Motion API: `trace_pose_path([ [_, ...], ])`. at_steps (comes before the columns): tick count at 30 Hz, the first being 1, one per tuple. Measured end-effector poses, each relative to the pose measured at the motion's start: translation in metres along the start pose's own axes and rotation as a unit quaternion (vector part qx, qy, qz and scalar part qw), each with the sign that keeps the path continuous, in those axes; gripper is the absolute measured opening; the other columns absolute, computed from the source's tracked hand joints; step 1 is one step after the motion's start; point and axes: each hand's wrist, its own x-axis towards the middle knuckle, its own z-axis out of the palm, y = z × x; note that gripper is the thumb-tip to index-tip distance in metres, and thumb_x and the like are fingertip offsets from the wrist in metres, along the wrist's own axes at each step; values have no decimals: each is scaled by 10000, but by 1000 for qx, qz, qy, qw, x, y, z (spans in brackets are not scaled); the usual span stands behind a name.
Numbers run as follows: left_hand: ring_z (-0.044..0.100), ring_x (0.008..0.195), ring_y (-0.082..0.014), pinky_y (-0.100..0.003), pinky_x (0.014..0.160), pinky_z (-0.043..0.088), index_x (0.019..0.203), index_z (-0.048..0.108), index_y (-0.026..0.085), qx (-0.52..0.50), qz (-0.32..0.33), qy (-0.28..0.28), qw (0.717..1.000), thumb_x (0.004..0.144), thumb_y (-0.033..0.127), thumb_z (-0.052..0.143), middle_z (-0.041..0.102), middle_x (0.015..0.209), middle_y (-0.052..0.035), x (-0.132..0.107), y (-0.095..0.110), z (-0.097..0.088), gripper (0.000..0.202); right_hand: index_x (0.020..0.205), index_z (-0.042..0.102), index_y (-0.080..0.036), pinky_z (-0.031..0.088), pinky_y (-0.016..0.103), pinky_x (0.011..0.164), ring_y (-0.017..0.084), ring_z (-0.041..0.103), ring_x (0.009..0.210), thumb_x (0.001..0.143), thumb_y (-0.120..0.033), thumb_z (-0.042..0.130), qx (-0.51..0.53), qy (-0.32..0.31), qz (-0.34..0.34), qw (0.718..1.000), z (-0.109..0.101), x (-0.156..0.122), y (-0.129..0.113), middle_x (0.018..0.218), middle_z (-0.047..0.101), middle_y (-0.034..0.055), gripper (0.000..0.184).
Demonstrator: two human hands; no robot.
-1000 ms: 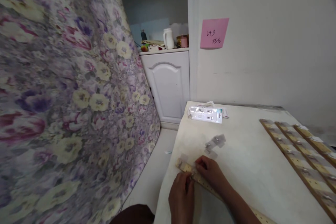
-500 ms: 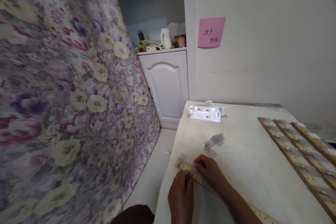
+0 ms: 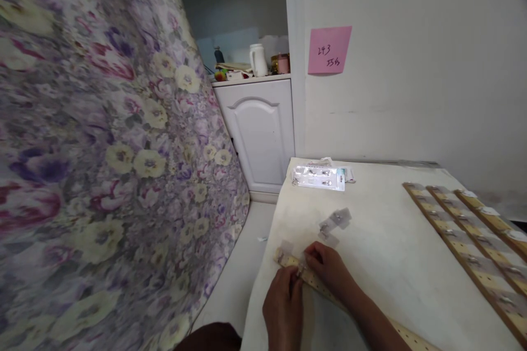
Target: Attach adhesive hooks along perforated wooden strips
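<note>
A pale wooden strip with a row of small holes (image 3: pixel 315 281) slants across the near part of the white table. Its far left end carries a small metal piece on a clear square pad (image 3: pixel 286 248). My left hand (image 3: pixel 283 307) is closed at the strip's near edge, thumb and finger touching a small shiny metal piece (image 3: pixel 302 269). From the far side my right hand (image 3: pixel 327 269) is pinched over the same spot; what lies between its fingertips is hidden. Beyond the hands rest loose clear pads with metal pieces (image 3: pixel 341 218).
Several similar wooden strips (image 3: pixel 473 260) with clear pads lie along the table's right side. A clear blister pack (image 3: pixel 319 177) sits at the back left. The white table's (image 3: pixel 379 263) left edge runs close to my left hand. A floral curtain (image 3: pixel 135 175) hangs left.
Both hands keep almost the same place and grip at the strip. The whole view has shifted very slightly.
</note>
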Motion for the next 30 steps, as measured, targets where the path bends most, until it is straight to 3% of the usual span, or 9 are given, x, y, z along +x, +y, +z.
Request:
trace_pose_path([
  [8, 641, 898, -209, -314, 799, 457, 940, 634, 242, 3, 4, 0, 1000, 819, 248, 480, 700, 943, -21, -1, 5, -1, 197, 749, 602, -177, 404, 240, 601, 144, 551, 622, 740, -238, 527, -2, -9, 9, 1000, -1, -1, -2, 650, 613, 1, 98],
  [13, 643, 887, -204, -310, 785, 455, 928, 638, 243, 3, 2, -6, 1000, 825, 245, 472, 699, 920, -18, -1, 5, -2, 195, 789, 611, -177, 393, 241, 584, 139, 541, 596, 653, -248, 646, -16, -14, 32, 999, 0, 0, -2, 619, 594, -23, 157],
  [24, 649, 886, -204, -309, 792, 456, 929, 643, 248, 13, 6, 8, 1000, 820, 248, 484, 705, 927, -17, -2, 9, -3, 193, 745, 607, -177, 370, 233, 570, 128, 511, 594, 601, -239, 700, -21, -20, 59, 998, 3, 7, 7, 614, 573, -31, 182],
  [30, 655, 899, -207, -296, 763, 477, 1010, 633, 239, -3, 15, 19, 1000, 820, 264, 494, 708, 963, -36, -2, -4, 1, 237, 795, 616, -169, 380, 230, 568, 128, 521, 593, 600, -208, 692, -11, -22, 50, 998, 3, 6, 5, 626, 587, -33, 213],
])
